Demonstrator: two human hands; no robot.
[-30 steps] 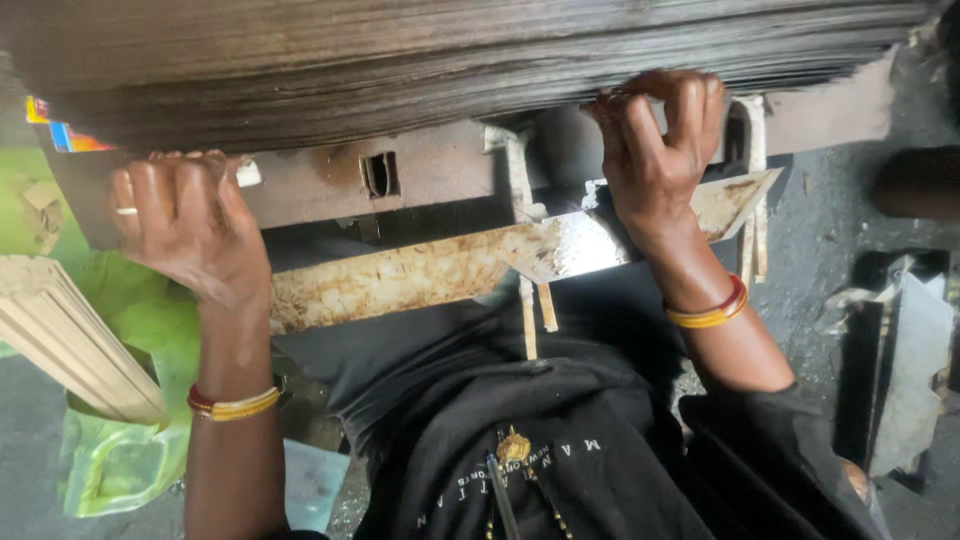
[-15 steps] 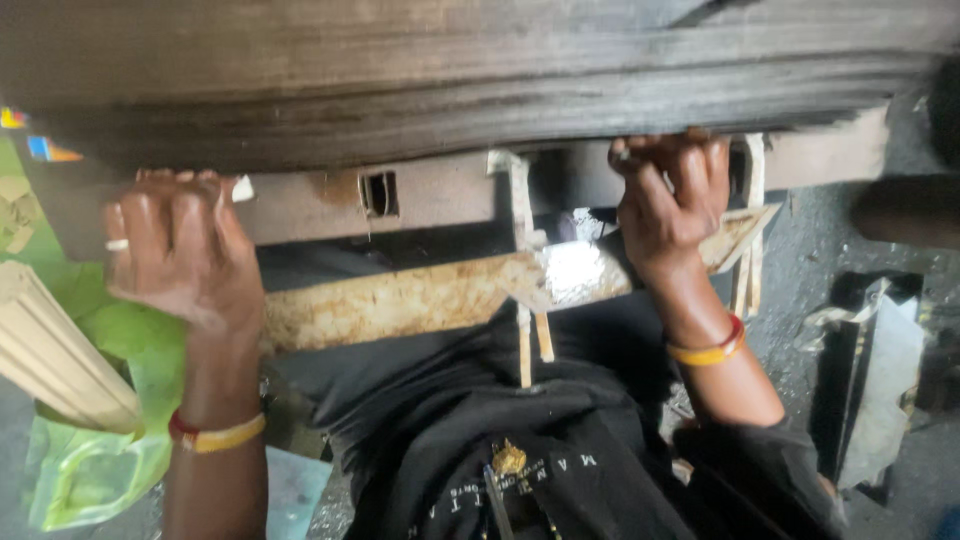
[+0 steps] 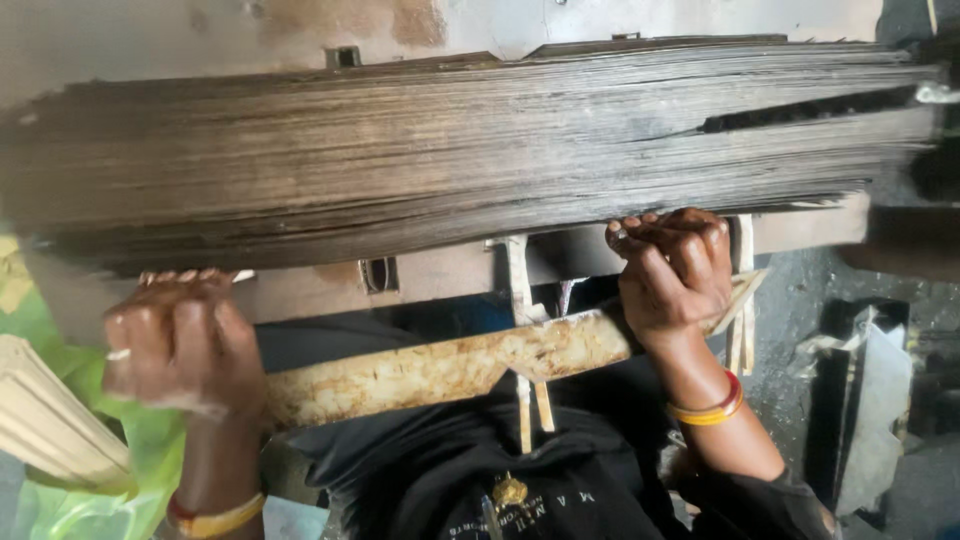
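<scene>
Two hands (image 3: 185, 340) (image 3: 675, 270) beneath sheet stack (image 3: 480, 150)

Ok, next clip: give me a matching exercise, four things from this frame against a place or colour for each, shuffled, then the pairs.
Things:
1. stack of thin sheets
2. left hand
3. rusty bar
4. plastic bag

Descriptions:
A. green, at the lower left edge
B. wears a ring, grips the stack's lower edge
C. grey-brown, spans the upper frame
D. yellowish and mottled, slanting between the two wrists

Pairs: 1-C, 2-B, 3-D, 4-A
</scene>
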